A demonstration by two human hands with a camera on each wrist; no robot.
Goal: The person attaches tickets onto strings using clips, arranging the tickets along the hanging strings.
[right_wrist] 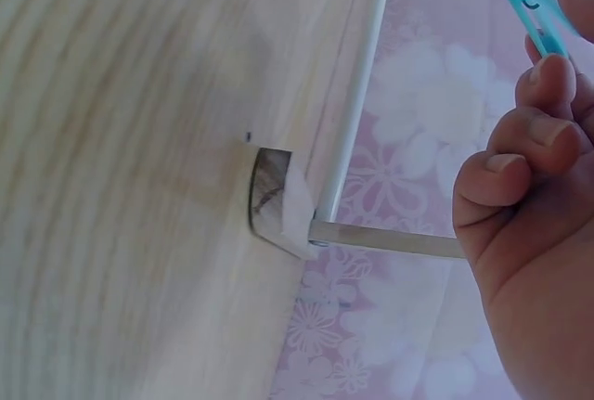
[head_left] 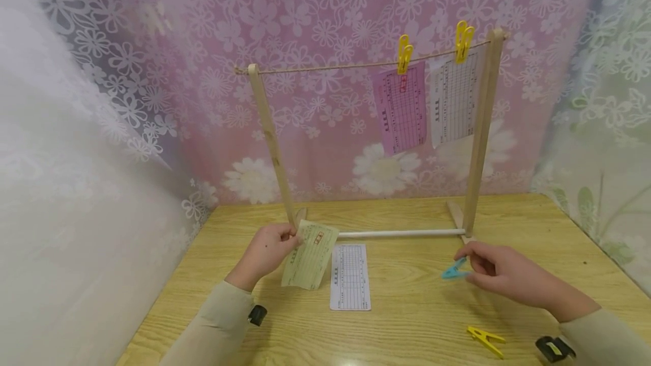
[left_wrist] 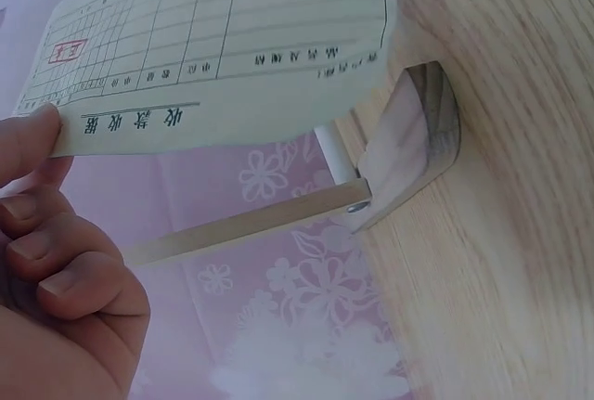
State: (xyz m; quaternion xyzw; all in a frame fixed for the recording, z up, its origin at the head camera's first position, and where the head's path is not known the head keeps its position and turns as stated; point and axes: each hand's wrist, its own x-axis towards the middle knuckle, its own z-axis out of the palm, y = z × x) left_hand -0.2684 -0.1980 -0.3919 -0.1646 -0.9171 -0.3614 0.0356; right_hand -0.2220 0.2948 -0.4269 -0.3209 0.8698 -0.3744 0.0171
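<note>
My left hand (head_left: 270,250) pinches a pale yellow-green receipt slip (head_left: 311,256) by its upper left corner, raised in front of the rack's left post. Printed lines and a small red stamp show on the slip, also in the left wrist view. A light blue clothespin (head_left: 455,270) is pinched between thumb and fingers of my right hand (head_left: 508,275), near the foot of the right post. On the table, partly beside the yellow-green slip, lies a white receipt slip (head_left: 351,284). A yellow clothespin (head_left: 486,340) rests on the table below my right hand.
A wooden rack with a left post (head_left: 269,129) and right post (head_left: 485,140) carries a string (head_left: 325,66). From it hang a pink slip (head_left: 402,112) and a white slip (head_left: 452,106), under yellow clothespins (head_left: 404,55). A white bar (head_left: 402,234) joins the posts low down.
</note>
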